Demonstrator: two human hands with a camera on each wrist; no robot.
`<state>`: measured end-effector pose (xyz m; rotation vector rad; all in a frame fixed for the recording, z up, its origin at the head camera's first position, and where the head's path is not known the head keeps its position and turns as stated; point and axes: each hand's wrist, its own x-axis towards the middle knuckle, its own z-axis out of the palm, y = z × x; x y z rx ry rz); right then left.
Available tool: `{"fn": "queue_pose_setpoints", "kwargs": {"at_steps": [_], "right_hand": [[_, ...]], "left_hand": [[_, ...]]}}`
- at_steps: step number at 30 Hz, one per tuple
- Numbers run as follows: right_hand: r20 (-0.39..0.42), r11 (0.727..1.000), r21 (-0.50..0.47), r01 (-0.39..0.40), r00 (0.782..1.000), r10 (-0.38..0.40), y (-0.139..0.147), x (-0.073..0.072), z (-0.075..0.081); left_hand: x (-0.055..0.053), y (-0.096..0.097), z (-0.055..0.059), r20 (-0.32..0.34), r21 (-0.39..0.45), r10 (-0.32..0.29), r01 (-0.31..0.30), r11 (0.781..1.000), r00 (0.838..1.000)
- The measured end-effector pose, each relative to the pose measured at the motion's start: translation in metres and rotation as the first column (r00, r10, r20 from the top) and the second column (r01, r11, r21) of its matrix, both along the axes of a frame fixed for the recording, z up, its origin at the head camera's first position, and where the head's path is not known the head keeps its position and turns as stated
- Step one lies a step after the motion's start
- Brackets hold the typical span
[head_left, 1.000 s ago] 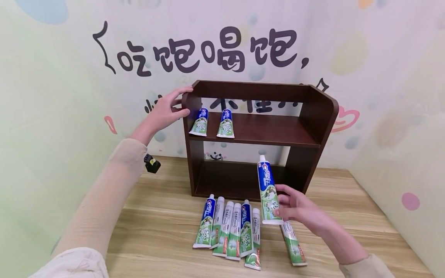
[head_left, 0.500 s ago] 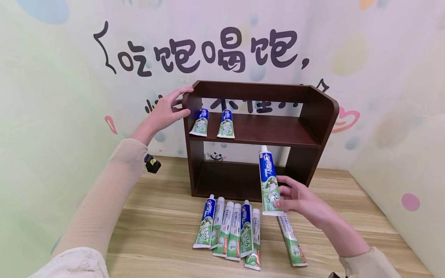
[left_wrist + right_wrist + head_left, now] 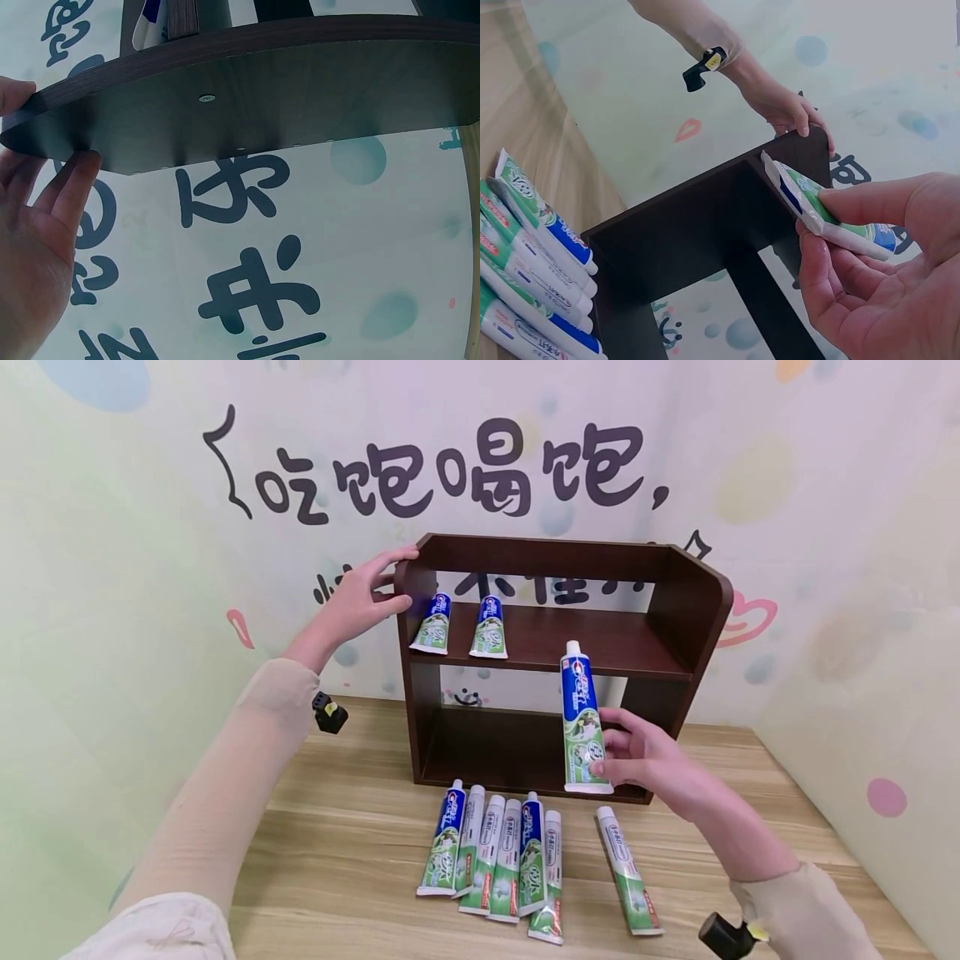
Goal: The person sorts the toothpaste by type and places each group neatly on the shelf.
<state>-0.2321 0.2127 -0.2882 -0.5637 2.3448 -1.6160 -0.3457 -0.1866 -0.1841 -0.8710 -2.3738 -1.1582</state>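
My right hand [image 3: 651, 762] pinches a blue and green toothpaste tube [image 3: 581, 714] near its flat end, thumb in front and cap pointing up. In the head view the tube overlaps the front of a dark brown two-tier shelf [image 3: 675, 610]. My left hand [image 3: 356, 602] holds the upper edge of the shelf's left side panel [image 3: 247, 97], with fingers on both sides of it in the left wrist view. Two similar tubes, a left one [image 3: 432, 628] and a right one [image 3: 489, 631], lean on the upper tier, flat ends forward.
Several toothpaste tubes [image 3: 507, 860], white-green and blue-green, lie side by side on the wooden table [image 3: 337, 860] before the shelf. One white-green tube [image 3: 628, 870] lies apart to the right. A printed wall [image 3: 480, 410] stands behind the shelf.
My right hand has raised the toothpaste tube from low before the bottom tier to overlapping the upper tier's edge. The lone white-green tube is fully uncovered. My left hand stays put.
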Motion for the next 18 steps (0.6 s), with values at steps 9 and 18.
{"fn": "queue_pose_setpoints", "kwargs": {"at_steps": [9,18], "right_hand": [[-0.009,0.999,0.027,0.047,0.999,-0.047,-0.005,-0.013,0.019],[-0.023,0.994,0.064,0.084,0.996,-0.082,-0.012,-0.03,0.038]], "left_hand": [[-0.002,0.001,0.0,0.011,-0.002,0.008,-0.008,1.0,1.0],[-0.028,-0.01,-0.012,-0.001,0.0,0.007,-0.007,1.0,1.0]]}}
